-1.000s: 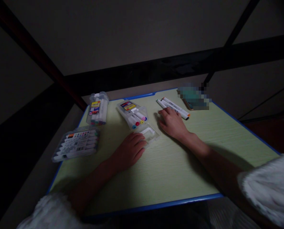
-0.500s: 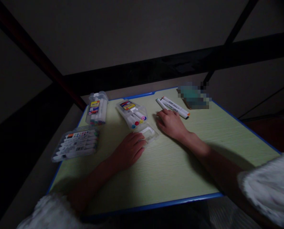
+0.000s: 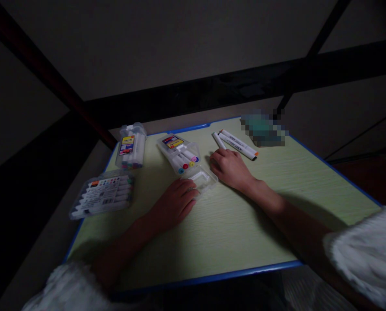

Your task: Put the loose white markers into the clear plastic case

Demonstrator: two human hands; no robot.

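Observation:
A clear plastic marker case (image 3: 203,180) lies open at the table's middle, its lower half toward me. White markers (image 3: 186,156) with blue, red, yellow and pink ends rest in its far half. My left hand (image 3: 176,201) is closed at the near-left edge of this case, fingertips over the plastic. Beyond the case to the right, my right hand (image 3: 230,167) is palm down with curled fingers, closed on the near end of a white marker (image 3: 219,140) with a greenish end. The grip itself is hidden beneath the hand. Two more white markers (image 3: 240,144), orange-ended and black-ended, lie just behind.
Another clear marker case (image 3: 132,147) stands at the back left. A flat case of markers (image 3: 103,196) lies nearer me, overhanging the table's left edge. A blurred greenish item (image 3: 263,129) sits at the back right. Blue trim borders the pale table (image 3: 208,244).
My right hand has shifted slightly left, and the greenish-ended marker under it has turned a little. My left hand stays at the case.

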